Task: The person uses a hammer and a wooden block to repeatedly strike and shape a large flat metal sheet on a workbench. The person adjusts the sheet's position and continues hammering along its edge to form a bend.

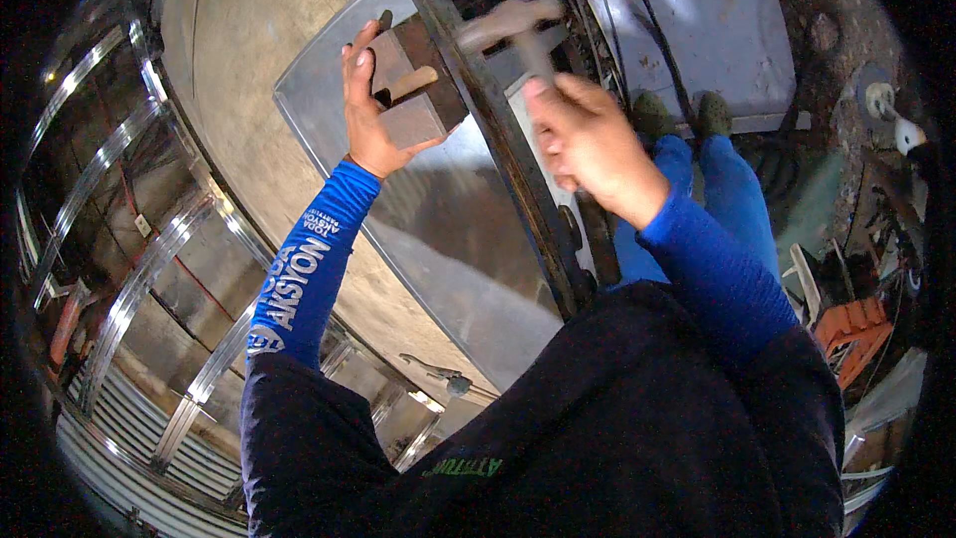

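My left hand (372,137) grips a brown, squared block (414,124) with a slot and a rounded tan piece in it. Its fingers run along the block's left side, and the thumb lies along the near side. The block rests on a grey metal sheet (448,229) laid on the bench, close to a dark straight bar (498,130) along the bench edge. Closed around a handle, my right hand (597,144) holds a hammer (510,24) just right of that bar. The hammer's head is smeared by motion and hangs over the bar's far part.
The tan bench top (249,50) spreads beyond the sheet. Locking pliers (443,376) lie near its lower edge. Shiny metal frames (149,289) stand at left. A pale panel (702,40) lies on the ground by my feet, with dark cables across it. An orange object (851,334) sits at right.
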{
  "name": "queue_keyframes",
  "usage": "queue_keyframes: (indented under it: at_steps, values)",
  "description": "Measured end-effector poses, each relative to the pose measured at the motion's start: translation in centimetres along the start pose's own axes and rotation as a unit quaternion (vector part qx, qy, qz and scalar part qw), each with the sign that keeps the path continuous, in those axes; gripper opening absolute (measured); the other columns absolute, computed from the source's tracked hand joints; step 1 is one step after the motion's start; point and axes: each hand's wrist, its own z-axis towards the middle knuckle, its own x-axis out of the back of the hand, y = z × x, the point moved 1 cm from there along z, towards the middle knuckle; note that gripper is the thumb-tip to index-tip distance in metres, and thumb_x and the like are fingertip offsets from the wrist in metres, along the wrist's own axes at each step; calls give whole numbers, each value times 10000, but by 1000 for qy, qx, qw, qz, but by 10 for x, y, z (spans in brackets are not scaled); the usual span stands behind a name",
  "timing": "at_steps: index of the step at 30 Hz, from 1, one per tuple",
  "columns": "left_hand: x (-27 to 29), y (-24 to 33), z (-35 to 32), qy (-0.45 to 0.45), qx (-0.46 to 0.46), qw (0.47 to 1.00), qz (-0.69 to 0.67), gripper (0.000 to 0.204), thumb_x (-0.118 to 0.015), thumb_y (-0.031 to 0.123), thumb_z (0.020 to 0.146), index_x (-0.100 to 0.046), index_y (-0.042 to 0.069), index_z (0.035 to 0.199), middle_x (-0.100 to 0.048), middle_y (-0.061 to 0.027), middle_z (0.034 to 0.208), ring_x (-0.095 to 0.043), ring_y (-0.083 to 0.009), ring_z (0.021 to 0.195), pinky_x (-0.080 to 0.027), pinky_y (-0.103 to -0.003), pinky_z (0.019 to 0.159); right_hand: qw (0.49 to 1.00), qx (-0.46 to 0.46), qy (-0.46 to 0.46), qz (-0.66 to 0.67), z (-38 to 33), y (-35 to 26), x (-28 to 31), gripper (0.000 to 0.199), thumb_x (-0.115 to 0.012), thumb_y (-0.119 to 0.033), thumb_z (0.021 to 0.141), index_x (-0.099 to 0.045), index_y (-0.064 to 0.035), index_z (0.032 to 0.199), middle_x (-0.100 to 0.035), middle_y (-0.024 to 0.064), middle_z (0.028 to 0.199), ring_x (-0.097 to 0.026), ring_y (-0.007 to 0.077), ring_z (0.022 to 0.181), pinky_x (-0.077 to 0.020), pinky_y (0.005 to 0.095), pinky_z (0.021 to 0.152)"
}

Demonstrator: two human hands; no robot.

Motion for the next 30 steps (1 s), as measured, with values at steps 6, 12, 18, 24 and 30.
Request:
queue_keyframes:
  at_steps: [6,12,18,24,30]
  values:
    - [0,0,2,-7,12,1000,-14,1300,-965,514,557,-207,263,1582,-384,-275,1557,-427,-467,1408,-143,-634,1208,975,98,160,115,12,15,8,292,-538,-329,1054,-476,-143,838,-450,-29,628,-401,88,440,-331,290,378]
    - [-1,0,-3,-5,16,1000,-17,1311,-979,489,539,-211,259,1577,-377,-278,1561,-423,-466,1412,-137,-616,1217,999,-9,30,-9,12,2,5,339,-559,-385,1049,-462,-149,826,-424,-44,598,-381,68,443,-331,268,378]
    - [-1,2,0,-2,15,1000,-13,1294,-979,468,551,-211,267,1573,-390,-280,1553,-420,-464,1414,-126,-610,1221,985,19,128,111,20,8,-6,335,-551,-374,1047,-447,-172,801,-414,-43,619,-384,78,461,-333,279,405]
    - [0,3,-9,-7,23,1000,-10,1301,-979,470,551,-202,271,1576,-401,-279,1546,-427,-466,1410,-139,-617,1216,993,19,99,64,9,-4,7,333,-571,-373,1036,-451,-163,807,-403,-44,598,-388,70,449,-337,281,386]
    - [0,2,3,-2,-7,1000,-7,1311,-977,475,550,-193,269,1581,-415,-275,1537,-432,-463,1407,-141,-622,1215,991,66,73,92,24,6,-13,296,-575,-332,1034,-460,-146,835,-427,-46,627,-378,73,445,-310,261,390]
